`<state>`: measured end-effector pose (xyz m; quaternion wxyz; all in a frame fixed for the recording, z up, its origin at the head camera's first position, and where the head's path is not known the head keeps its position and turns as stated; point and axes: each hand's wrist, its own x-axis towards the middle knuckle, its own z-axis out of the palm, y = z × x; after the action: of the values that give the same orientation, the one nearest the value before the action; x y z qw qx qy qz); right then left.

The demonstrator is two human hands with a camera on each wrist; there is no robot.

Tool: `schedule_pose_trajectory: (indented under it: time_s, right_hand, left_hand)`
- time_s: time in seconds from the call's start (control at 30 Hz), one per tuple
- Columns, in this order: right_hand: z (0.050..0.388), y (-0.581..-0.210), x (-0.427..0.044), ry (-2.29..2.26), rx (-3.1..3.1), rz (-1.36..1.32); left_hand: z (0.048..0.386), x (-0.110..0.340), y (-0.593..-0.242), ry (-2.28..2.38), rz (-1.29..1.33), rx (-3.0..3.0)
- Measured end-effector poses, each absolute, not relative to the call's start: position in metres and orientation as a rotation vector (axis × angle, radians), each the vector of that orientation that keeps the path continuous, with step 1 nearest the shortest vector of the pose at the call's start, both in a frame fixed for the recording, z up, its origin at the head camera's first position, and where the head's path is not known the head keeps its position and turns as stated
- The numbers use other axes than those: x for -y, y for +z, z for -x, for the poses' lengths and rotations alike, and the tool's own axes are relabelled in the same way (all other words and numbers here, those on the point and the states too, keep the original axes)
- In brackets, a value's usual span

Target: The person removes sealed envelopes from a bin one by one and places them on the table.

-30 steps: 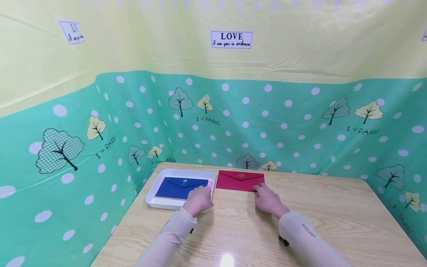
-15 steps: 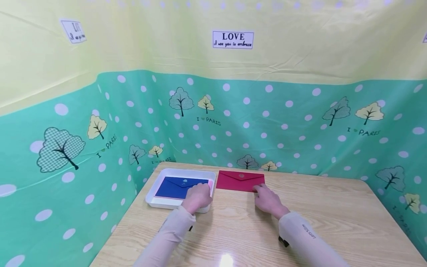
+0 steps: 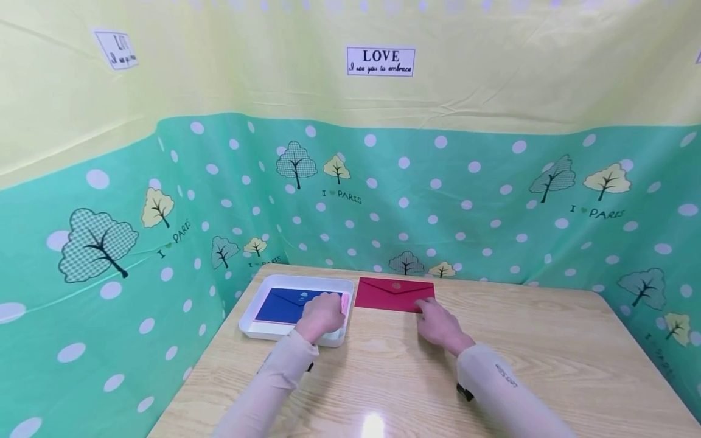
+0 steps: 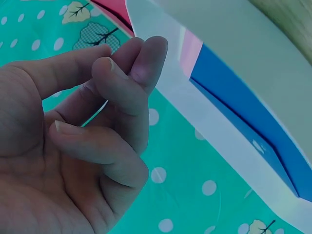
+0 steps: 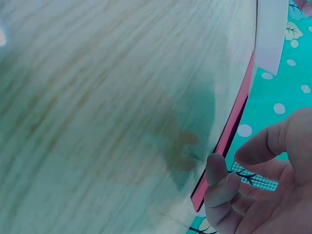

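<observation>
A blue envelope (image 3: 279, 307) with a pointed flap lies flat in a shallow white tray (image 3: 249, 322), and a pink edge (image 3: 345, 302) shows beside it. My left hand (image 3: 322, 313) is over the tray's right front part, hiding the envelope's corner. In the left wrist view, the left hand (image 4: 97, 122) has bent fingers with nothing visible in them. Right of the tray, a red envelope (image 3: 386, 295) lies on the table. My right hand (image 3: 439, 323) has its fingertips at that envelope's right front corner. In the right wrist view, a gap separates the thumb and index finger.
The wooden table (image 3: 520, 340) extends to the right of and in front of both hands. A green and yellow curtain (image 3: 460, 207) with dots and trees hangs behind the table and along its left side. The tray stands near the table's back left corner.
My left hand has shifted slightly left and back over the tray. The right hand stays at the red envelope's corner, and both envelopes lie where they were.
</observation>
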<state>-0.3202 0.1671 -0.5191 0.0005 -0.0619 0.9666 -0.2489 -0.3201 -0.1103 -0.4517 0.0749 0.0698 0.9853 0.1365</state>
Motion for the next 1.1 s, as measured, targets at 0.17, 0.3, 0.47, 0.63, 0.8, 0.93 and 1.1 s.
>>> schedule_pose_trajectory:
  time_s: [0.17, 0.3, 0.47, 0.63, 0.8, 0.93, 1.1]
  right_hand:
    - [0.322, -0.517, -0.165, -0.799, -3.039, 0.206]
    - [0.321, -0.514, -0.161, -0.826, -3.024, 0.214]
    - [0.322, -0.508, -0.154, -0.851, -3.019, 0.262]
    - [0.323, -0.505, -0.147, -0.858, -3.028, 0.284]
    - [0.322, -0.501, -0.139, -0.884, -3.012, 0.285]
    - [0.322, -0.498, -0.133, -0.903, -3.010, 0.313]
    - [0.324, -0.495, -0.124, -0.970, -2.996, 0.333]
  left_hand:
    - [0.323, 0.116, -0.445, 0.427, -0.206, -2.944]
    - [0.326, 0.120, -0.441, 0.443, -0.224, -2.952]
    - [0.329, 0.123, -0.437, 0.443, -0.220, -2.964]
    - [0.332, 0.129, -0.434, 0.448, -0.172, -2.970]
    - [0.336, 0.137, -0.432, 0.475, -0.131, -2.959]
    - [0.340, 0.145, -0.431, 0.472, -0.112, -2.946]
    - [0.347, 0.155, -0.431, 0.483, -0.087, -2.931]
